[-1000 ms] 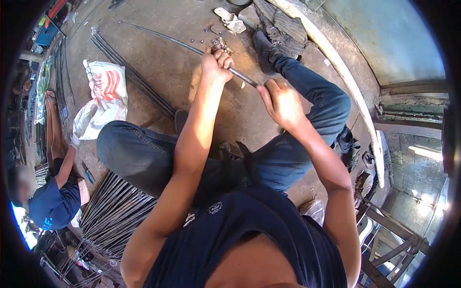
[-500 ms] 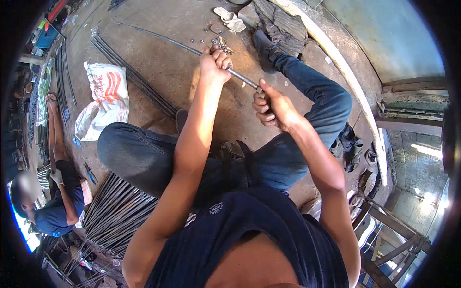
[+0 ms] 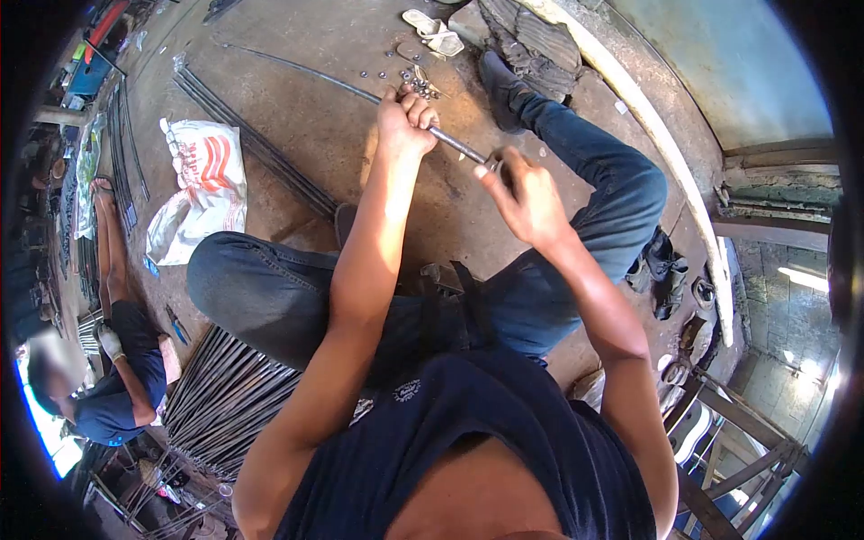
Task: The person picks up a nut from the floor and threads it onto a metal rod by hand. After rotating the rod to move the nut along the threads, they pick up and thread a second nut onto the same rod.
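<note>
Centrally, in the upper middle of the frame, a long thin grey metal rod (image 3: 454, 144) runs from the upper left down toward the middle, held just above the concrete floor (image 3: 306, 117). The left hand (image 3: 407, 117) is wrapped in a fist around the rod partway along it. The right hand (image 3: 526, 193) sits at the rod's near end, fingers pinched together on the tip; what is between them is too small to tell. Just beyond the left hand, small nuts and washers (image 3: 416, 83) lie scattered on the floor. Further left lies a bundle of dark rods (image 3: 252, 148), with a white and red printed sack (image 3: 200, 184) beside it. At lower left, another person in a blue shirt (image 3: 112, 396) crouches near a stack of thin steel bars (image 3: 225, 396).
</note>
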A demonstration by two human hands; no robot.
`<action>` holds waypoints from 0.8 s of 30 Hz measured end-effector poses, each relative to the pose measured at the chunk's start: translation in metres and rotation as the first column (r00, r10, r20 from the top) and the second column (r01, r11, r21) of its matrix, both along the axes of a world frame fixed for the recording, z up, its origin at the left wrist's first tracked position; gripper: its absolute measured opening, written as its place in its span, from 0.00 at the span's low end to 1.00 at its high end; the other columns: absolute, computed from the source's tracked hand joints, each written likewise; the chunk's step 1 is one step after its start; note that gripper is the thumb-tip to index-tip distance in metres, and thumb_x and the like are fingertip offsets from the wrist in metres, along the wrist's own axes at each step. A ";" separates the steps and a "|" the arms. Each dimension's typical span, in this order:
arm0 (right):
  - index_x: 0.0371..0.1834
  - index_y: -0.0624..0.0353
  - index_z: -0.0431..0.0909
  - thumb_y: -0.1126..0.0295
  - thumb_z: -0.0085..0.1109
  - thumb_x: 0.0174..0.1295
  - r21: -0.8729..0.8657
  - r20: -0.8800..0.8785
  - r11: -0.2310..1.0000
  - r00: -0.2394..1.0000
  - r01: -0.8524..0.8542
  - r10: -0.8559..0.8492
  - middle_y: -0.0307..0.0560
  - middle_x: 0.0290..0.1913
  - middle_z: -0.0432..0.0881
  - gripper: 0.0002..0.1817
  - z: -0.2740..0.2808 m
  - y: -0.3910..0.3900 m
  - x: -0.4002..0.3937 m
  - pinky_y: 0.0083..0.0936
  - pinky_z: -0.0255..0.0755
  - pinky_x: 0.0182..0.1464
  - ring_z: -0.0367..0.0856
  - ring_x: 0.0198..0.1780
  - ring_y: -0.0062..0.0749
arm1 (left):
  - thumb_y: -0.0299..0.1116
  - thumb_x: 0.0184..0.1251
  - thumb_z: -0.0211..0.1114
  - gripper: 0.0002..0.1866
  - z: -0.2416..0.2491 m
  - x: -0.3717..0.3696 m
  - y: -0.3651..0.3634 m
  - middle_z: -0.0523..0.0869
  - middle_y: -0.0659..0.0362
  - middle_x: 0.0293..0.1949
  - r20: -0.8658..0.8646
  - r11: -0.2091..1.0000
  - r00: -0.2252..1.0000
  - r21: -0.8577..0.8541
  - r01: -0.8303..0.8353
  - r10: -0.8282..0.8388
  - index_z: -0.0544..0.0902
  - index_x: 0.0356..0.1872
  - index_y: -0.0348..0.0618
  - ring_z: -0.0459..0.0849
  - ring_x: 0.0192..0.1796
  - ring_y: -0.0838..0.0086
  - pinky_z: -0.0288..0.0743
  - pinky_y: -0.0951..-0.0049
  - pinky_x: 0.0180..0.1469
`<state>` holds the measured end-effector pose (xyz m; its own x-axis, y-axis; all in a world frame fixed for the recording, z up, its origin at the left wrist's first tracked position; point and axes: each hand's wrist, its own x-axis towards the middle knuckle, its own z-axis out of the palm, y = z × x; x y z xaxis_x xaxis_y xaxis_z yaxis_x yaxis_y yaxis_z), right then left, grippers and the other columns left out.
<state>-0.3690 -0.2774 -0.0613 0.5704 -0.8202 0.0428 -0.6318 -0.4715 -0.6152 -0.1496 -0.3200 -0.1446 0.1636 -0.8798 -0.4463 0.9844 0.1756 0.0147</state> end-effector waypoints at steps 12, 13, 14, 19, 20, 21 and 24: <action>0.31 0.66 0.76 0.55 0.58 0.70 -0.229 0.076 0.970 0.992 -0.081 0.101 0.64 0.22 0.76 0.21 -0.003 0.000 0.006 0.51 0.71 0.35 0.81 0.29 0.62 | 0.47 0.81 0.43 0.23 -0.003 0.002 0.005 0.58 0.70 0.12 0.019 0.999 1.000 0.026 0.018 -0.019 0.73 0.27 0.44 0.52 0.10 0.83 0.47 0.80 0.13; 0.31 0.66 0.75 0.55 0.57 0.70 -0.186 -0.058 0.979 0.996 -0.080 0.071 0.64 0.22 0.76 0.21 -0.003 0.002 0.006 0.50 0.71 0.35 0.81 0.29 0.61 | 0.47 0.81 0.43 0.23 -0.003 0.002 0.006 0.58 0.70 0.11 0.009 0.999 1.000 0.043 0.027 -0.027 0.73 0.27 0.44 0.52 0.10 0.83 0.47 0.79 0.13; 0.31 0.66 0.75 0.55 0.57 0.70 -0.146 -0.192 0.987 0.980 -0.072 0.043 0.64 0.21 0.76 0.22 -0.003 0.002 0.006 0.50 0.71 0.35 0.81 0.28 0.61 | 0.47 0.81 0.43 0.23 -0.002 0.002 0.007 0.58 0.70 0.11 0.013 0.998 0.999 0.045 0.033 -0.033 0.73 0.27 0.44 0.52 0.10 0.83 0.47 0.79 0.13; 0.38 0.64 0.75 0.50 0.56 0.70 -0.025 0.004 0.997 0.998 -0.070 0.070 0.64 0.22 0.79 0.23 0.004 0.004 0.004 0.50 0.75 0.32 0.83 0.30 0.59 | 0.45 0.80 0.43 0.22 0.001 0.009 0.010 0.58 0.70 0.12 0.003 0.999 0.999 0.017 0.043 -0.043 0.73 0.27 0.43 0.52 0.10 0.83 0.47 0.79 0.13; 0.38 0.64 0.75 0.50 0.56 0.70 -0.027 0.009 0.997 0.997 -0.071 0.072 0.64 0.22 0.79 0.23 0.001 0.003 0.004 0.50 0.75 0.32 0.83 0.30 0.59 | 0.45 0.80 0.43 0.22 0.002 0.011 0.011 0.58 0.70 0.12 0.008 0.999 0.999 0.016 0.042 -0.042 0.73 0.27 0.43 0.52 0.10 0.83 0.47 0.79 0.13; 0.40 0.63 0.75 0.50 0.56 0.70 -0.181 0.016 0.976 0.992 -0.118 0.123 0.63 0.22 0.79 0.22 -0.004 0.001 0.005 0.50 0.75 0.33 0.83 0.30 0.59 | 0.43 0.80 0.43 0.21 0.003 0.012 0.009 0.58 0.70 0.12 -0.010 0.999 0.999 0.001 0.035 -0.035 0.74 0.27 0.43 0.52 0.10 0.82 0.47 0.79 0.13; 0.38 0.65 0.78 0.51 0.56 0.70 -0.381 -0.015 0.915 0.991 -0.130 0.135 0.62 0.22 0.79 0.23 0.003 -0.007 0.009 0.48 0.74 0.32 0.83 0.30 0.58 | 0.41 0.78 0.42 0.20 0.016 0.015 -0.005 0.59 0.69 0.12 -0.034 0.999 0.999 0.002 0.032 -0.032 0.73 0.27 0.42 0.52 0.11 0.82 0.46 0.78 0.13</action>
